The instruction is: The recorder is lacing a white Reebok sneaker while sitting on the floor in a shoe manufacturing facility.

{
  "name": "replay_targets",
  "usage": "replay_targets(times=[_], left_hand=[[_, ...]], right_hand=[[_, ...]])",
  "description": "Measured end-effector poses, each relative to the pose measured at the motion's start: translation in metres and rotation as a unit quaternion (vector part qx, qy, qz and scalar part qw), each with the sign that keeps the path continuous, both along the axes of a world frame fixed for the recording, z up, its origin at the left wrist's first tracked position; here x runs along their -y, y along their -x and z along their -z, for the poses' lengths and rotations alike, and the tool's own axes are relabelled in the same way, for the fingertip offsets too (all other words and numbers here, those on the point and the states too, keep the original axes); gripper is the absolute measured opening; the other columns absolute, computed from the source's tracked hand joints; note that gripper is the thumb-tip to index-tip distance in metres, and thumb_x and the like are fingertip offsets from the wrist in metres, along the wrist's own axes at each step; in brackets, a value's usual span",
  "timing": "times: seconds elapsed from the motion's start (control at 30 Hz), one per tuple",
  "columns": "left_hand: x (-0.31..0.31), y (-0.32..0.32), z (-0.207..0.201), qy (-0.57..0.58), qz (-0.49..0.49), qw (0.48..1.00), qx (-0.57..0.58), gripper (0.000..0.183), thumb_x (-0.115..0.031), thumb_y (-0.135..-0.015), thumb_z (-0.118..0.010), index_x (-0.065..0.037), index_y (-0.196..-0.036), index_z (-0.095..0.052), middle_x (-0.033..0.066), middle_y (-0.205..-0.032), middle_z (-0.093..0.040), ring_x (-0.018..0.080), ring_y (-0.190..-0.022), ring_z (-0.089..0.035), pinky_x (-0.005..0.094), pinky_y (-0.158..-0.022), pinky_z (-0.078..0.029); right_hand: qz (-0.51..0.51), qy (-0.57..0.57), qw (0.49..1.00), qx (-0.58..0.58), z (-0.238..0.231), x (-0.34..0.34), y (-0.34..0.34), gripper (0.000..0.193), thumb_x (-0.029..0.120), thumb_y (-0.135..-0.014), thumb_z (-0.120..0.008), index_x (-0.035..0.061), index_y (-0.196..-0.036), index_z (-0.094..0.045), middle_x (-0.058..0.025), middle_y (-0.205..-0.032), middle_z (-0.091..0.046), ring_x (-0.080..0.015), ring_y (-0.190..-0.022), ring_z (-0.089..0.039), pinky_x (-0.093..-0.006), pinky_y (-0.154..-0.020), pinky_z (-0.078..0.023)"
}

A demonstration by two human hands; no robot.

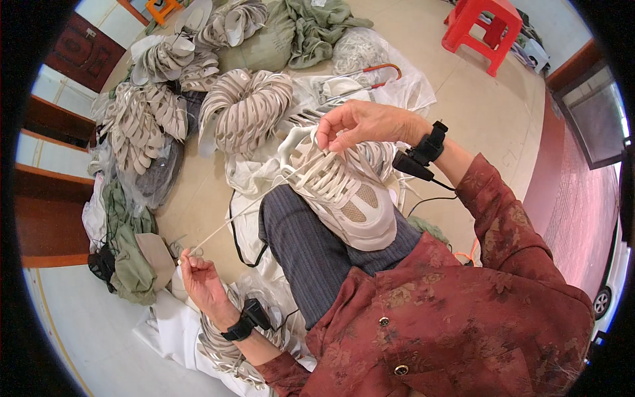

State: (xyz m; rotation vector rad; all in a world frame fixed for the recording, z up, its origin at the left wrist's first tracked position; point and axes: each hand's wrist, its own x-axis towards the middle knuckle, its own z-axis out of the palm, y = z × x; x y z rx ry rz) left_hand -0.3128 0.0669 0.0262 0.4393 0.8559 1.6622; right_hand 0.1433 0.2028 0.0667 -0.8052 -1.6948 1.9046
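so the shoe (360,215) is lying across the person's thighs (301,231), laced side up, long axis running on a slant: collar end up and to the left, toe down and to the right, back toward the body. right hand (354,126) is way nearer, right at the collar end by the top of the lacing. left hand (204,284) is well apart from it, out to the left, so from there the shoe is up and to the right.

left fingertips are pinching the lace (231,223) near its end, and it runs pretty much straight from there to the top of the shoe. right thumb and fingers are bent together, but i can't tell if they're gripping the lace or just touching the tongue.

counts: two hands, one shoe, one stretched length of lace, two black wrist straps (433,142), one red stool (495,9) near the top right. for the bundles of pale shoe pieces (245,109), i get at least four toward the top left, but they overlap so no exact number, plus one more beside the left forearm (261,349).
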Motion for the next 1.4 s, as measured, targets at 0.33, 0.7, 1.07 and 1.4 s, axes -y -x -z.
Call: replay_targets(times=[0.33, 0.7, 1.07, 1.4], left_hand=[[0.009, 0.011, 0.021, 0.013, -0.031, 0.999, 0.004, 0.023, -0.013, -0.101, -0.056, 0.001, -0.119, -0.055, 0.0002, -0.082, -0.057, 0.0073, -0.071, -0.051, 0.0218, -0.067, -0.044], [0.026, 0.001, 0.007, -0.003, -0.036, 0.999, -0.029, 0.021, -0.017, -0.101, -0.057, 0.000, -0.113, -0.059, 0.0005, -0.081, -0.059, 0.0070, -0.071, -0.052, 0.0218, -0.067, -0.044], [0.019, -0.017, -0.030, -0.022, -0.053, 0.994, -0.096, 0.023, -0.018, -0.101, -0.057, 0.001, -0.114, -0.059, -0.0003, -0.080, -0.057, 0.0066, -0.072, -0.052, 0.0216, -0.067, -0.045], [0.023, -0.033, -0.066, -0.038, -0.094, 0.974, -0.201, 0.027, -0.020, -0.102, -0.057, 0.003, -0.117, -0.055, -0.0009, -0.076, -0.049, 0.0069, -0.069, -0.045, 0.0226, -0.064, -0.041]], right_hand=[[0.021, -0.017, 0.998, -0.051, 0.013, 0.002, 0.002, 0.017, 0.010, -0.090, -0.067, 0.0034, -0.106, -0.067, 0.0019, -0.098, -0.067, -0.0060, -0.090, -0.060, -0.0220, -0.084, -0.047], [0.030, -0.005, 0.998, -0.047, 0.023, 0.001, 0.001, 0.015, 0.012, -0.090, -0.066, 0.0050, -0.103, -0.067, 0.0032, -0.101, -0.064, -0.0060, -0.092, -0.055, -0.0235, -0.086, -0.045], [0.148, -0.052, 0.987, -0.025, 0.032, 0.029, -0.018, 0.026, 0.006, -0.088, -0.065, 0.0038, -0.113, -0.063, 0.0010, -0.097, -0.062, -0.0083, -0.092, -0.057, -0.0258, -0.088, -0.047], [0.244, -0.198, 0.947, 0.060, 0.034, 0.050, 0.015, 0.011, 0.005, -0.084, -0.063, 0.0021, -0.095, -0.063, 0.0020, -0.080, -0.058, -0.0062, -0.075, -0.052, -0.0254, -0.067, -0.046]])
